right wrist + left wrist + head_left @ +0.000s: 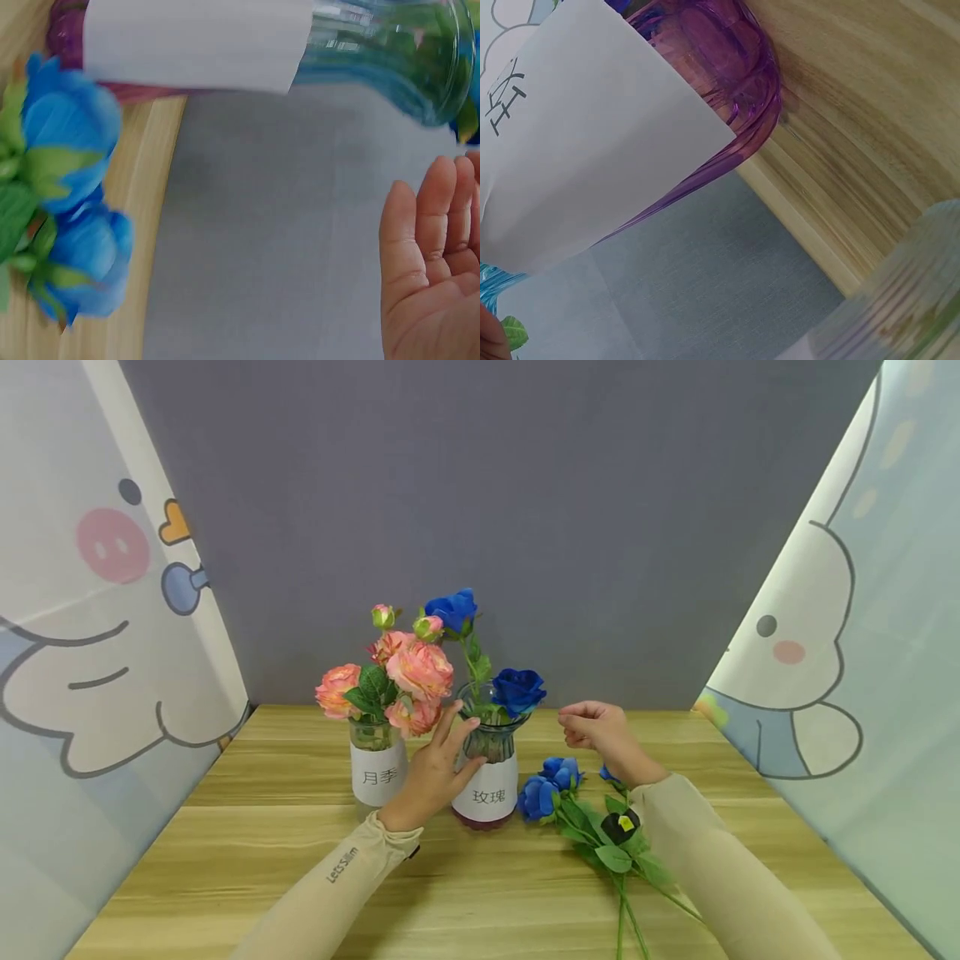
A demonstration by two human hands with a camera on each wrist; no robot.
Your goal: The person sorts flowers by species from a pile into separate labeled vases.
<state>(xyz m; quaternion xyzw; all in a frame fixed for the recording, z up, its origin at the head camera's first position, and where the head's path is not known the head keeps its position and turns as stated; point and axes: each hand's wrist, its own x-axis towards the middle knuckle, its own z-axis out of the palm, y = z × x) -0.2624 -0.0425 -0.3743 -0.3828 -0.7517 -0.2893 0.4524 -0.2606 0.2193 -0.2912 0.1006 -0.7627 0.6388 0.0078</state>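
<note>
My left hand (pixel 429 775) reaches up beside a glass vase (pixel 491 745) labelled 玫瑰, its fingers spread and fingertips at the neck. One tall blue rose (pixel 453 610) and a lower blue rose (pixel 519 692) stand in that vase. In the left wrist view, the purple vase base (pixel 735 67) and white label (pixel 592 150) fill much of the picture. My right hand (pixel 606 737) hovers to the right of the rim, holding nothing. The right wrist view shows its fingers (pixel 437 202) loosely extended below the blue-green rim (pixel 457 67).
A second vase (pixel 378 777), labelled 月季, holds pink flowers (pixel 420 672) on the left. Several blue roses (pixel 538 797) lie on the wooden table (pixel 247 860) under the right forearm, near a small black object with a yellow mark (pixel 621 827). A grey panel (pixel 480 485) rises behind.
</note>
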